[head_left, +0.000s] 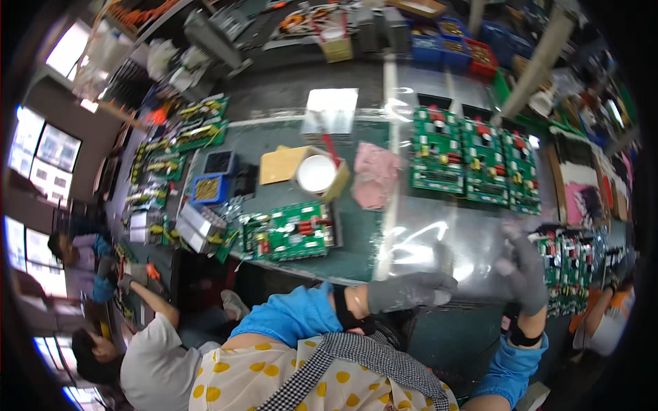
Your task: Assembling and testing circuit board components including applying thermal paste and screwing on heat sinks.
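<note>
Both my hands wear grey gloves, with blue sleeves over the forearms. My left hand (411, 291) hovers at the near edge of the shiny metal work surface (428, 243). Its fingers stretch to the right, loosely together, and nothing shows in them. Farther right, my right hand (524, 270) reaches up beside several green circuit boards (567, 264). Motion smears its fingertips, but thumb and fingers are apart and no object shows between them. Beyond the metal surface stand three green boards with red and white parts, among them a left one (437, 154).
A green circuit board (291, 233) lies on the mat at left, near a white round tub (317, 173) and a pink cloth (375, 175). Behind are a shiny metal block (331, 109) and a blue bin of small brass-coloured parts (209, 189). Co-workers sit at left (161, 356) and right (606, 322).
</note>
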`<state>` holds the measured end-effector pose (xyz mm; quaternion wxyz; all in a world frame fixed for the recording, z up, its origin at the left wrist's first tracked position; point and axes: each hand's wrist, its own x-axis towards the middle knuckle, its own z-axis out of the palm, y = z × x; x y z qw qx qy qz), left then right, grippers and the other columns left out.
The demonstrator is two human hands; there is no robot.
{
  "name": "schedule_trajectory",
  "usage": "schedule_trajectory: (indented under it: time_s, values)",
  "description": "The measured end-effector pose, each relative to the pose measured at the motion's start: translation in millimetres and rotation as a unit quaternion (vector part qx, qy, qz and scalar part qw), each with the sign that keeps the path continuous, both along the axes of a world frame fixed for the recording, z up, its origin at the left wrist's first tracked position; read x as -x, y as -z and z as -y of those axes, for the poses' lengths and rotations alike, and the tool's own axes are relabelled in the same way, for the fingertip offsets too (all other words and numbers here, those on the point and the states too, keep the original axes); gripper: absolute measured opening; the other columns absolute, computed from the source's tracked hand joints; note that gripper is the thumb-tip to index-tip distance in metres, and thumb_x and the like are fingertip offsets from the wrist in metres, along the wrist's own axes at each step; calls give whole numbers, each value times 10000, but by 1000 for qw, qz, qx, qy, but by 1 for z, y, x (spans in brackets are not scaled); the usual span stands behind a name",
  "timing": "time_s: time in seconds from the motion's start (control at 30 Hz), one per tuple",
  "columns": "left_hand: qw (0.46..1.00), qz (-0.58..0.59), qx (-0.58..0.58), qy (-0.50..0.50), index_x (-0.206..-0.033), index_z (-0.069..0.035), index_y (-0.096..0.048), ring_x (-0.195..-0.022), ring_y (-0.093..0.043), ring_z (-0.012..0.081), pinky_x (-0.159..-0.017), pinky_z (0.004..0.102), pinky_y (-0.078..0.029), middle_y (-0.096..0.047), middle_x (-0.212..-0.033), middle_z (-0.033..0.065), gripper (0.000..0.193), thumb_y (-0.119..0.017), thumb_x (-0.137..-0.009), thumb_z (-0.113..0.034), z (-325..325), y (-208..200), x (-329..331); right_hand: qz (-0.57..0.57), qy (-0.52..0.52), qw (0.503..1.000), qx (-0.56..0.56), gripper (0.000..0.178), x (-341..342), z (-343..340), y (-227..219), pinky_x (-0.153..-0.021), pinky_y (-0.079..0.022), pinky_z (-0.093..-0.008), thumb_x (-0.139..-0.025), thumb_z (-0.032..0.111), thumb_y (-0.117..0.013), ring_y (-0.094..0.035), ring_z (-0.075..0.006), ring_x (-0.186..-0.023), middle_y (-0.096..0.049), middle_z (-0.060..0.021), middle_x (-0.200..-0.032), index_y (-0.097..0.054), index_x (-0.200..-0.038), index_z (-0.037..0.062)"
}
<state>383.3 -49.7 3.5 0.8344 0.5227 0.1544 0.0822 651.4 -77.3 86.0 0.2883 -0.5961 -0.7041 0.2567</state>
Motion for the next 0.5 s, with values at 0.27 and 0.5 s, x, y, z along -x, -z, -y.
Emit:
schedule_trajectory:
  time_s: [0.27,0.5]
  values:
    - [914,-88,-68,-391,-1319,45,-483,-1225,-505,223,-1040,358,-390,-551,-1294,139,530,-617,-911,-265,10,-90,249,-149,-192,954,178,540,196,-56,84,-876,-523,-354,-839,235,-721,-654,-254,-1024,-649,-163,-1151,-544,-1289,-5]
    - [700,-320,-90,-632,-1235,20,-558,-1009,-548,145,-901,288,-442,-609,-1127,60,351,-583,-940,-170,28,24,374,-11,-49,984,172,357,279,-87,131,-655,-483,-427,-850,320,-648,-638,-344,-722,-642,-181,-756,-611,-1003,-1]
